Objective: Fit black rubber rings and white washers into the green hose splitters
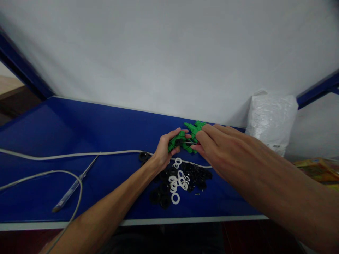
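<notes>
My left hand (pixel 166 143) is closed around a green plastic fitting (pixel 173 140) with a dark opening facing right. Wrapped round a tool's handle, the fingers of my right hand (pixel 209 143) point its thin metal shaft (pixel 189 142) into that opening. A bit of red shows at the handle, so it looks like a screwdriver; most of it is hidden by the fingers. More green fittings (pixel 195 128) lie just behind both hands. Below them is a loose pile of white rings (pixel 175 198), black rings (pixel 165 201) and small black parts (pixel 196 174).
A clear-handled screwdriver (pixel 69 192) lies at the left of the blue table (pixel 111 123). Pale cable (pixel 66 155) runs across the table and loops over my left forearm. A plastic-wrapped white package (pixel 272 120) leans on the wall at the right. A tiny screw (pixel 197 194) lies near the pile.
</notes>
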A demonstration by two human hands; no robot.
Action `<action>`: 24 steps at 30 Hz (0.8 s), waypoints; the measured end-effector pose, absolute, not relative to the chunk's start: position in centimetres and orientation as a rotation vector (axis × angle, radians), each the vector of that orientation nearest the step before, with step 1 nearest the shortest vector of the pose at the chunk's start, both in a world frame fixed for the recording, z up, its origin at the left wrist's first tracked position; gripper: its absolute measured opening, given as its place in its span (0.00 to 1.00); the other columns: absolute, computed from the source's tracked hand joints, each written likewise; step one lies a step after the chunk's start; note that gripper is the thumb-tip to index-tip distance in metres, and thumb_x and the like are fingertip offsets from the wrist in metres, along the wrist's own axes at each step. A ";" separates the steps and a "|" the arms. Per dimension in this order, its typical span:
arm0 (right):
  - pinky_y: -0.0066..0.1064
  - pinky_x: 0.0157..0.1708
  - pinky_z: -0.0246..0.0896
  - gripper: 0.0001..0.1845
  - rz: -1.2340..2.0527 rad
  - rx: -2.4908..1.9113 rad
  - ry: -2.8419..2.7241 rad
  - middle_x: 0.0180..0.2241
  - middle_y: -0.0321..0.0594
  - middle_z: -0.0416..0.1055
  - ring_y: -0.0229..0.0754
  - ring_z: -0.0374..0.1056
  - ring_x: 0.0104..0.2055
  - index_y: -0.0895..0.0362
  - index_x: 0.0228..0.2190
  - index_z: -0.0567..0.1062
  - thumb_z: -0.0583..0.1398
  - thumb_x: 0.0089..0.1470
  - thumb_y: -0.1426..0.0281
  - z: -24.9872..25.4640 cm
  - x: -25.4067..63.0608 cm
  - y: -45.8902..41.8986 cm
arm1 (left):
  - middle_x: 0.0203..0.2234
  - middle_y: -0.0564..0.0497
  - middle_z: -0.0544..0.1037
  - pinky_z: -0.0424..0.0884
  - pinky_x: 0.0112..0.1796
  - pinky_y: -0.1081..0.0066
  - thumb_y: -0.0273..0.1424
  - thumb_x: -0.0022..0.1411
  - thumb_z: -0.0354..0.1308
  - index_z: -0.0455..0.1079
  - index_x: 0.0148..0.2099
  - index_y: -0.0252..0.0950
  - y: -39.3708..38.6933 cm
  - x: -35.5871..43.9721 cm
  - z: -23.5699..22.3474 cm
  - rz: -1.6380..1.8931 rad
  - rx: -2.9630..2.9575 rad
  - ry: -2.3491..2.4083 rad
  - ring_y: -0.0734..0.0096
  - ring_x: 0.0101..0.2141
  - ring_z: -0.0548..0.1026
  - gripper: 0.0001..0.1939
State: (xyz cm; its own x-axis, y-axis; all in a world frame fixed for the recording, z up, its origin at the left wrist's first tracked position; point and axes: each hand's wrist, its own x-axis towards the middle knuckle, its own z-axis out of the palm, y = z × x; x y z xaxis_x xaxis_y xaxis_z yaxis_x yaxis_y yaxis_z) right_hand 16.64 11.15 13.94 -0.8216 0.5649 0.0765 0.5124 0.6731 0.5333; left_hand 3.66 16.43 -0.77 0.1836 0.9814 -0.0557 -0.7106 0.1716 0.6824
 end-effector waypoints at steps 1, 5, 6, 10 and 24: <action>0.35 0.32 0.64 0.12 0.841 0.904 2.776 0.29 0.42 0.72 0.47 0.70 0.31 0.58 0.33 0.70 0.55 0.51 0.85 13.9 16.6 11.2 | 0.16 0.57 0.64 0.47 0.16 0.78 0.36 0.59 0.62 0.73 0.28 0.31 16.4 3.7 -0.8 1.294 0.579 0.559 0.83 0.16 0.57 0.13; 0.37 0.31 0.63 0.14 0.899 0.848 2.773 0.29 0.43 0.71 0.48 0.70 0.31 0.59 0.33 0.71 0.53 0.49 0.86 13.7 16.8 11.3 | 0.17 0.56 0.66 0.48 0.16 0.79 0.36 0.59 0.63 0.71 0.26 0.31 16.5 3.6 -0.8 1.293 0.563 0.560 0.85 0.16 0.56 0.14; 0.37 0.30 0.62 0.15 0.919 0.812 2.777 0.29 0.43 0.71 0.49 0.69 0.31 0.59 0.32 0.71 0.53 0.47 0.87 13.7 16.8 11.3 | 0.17 0.56 0.66 0.47 0.16 0.78 0.36 0.59 0.63 0.71 0.26 0.31 16.5 3.5 -0.7 1.292 0.564 0.563 0.85 0.16 0.56 0.14; 0.36 0.30 0.61 0.13 0.914 0.769 2.807 0.32 0.44 0.69 0.47 0.66 0.32 0.58 0.32 0.70 0.55 0.49 0.86 13.6 17.1 11.3 | 0.20 0.53 0.73 0.48 0.17 0.78 0.38 0.60 0.61 0.76 0.34 0.29 16.5 3.4 -0.7 1.285 0.604 0.579 0.86 0.15 0.54 0.14; 0.31 0.29 0.57 0.20 0.672 0.839 2.920 0.39 0.43 0.67 0.42 0.63 0.32 0.57 0.44 0.68 0.53 0.50 0.85 13.3 18.2 11.8 | 0.17 0.54 0.70 0.46 0.17 0.77 0.40 0.59 0.59 0.77 0.34 0.29 16.2 3.5 -0.4 1.280 0.640 0.624 0.84 0.14 0.53 0.17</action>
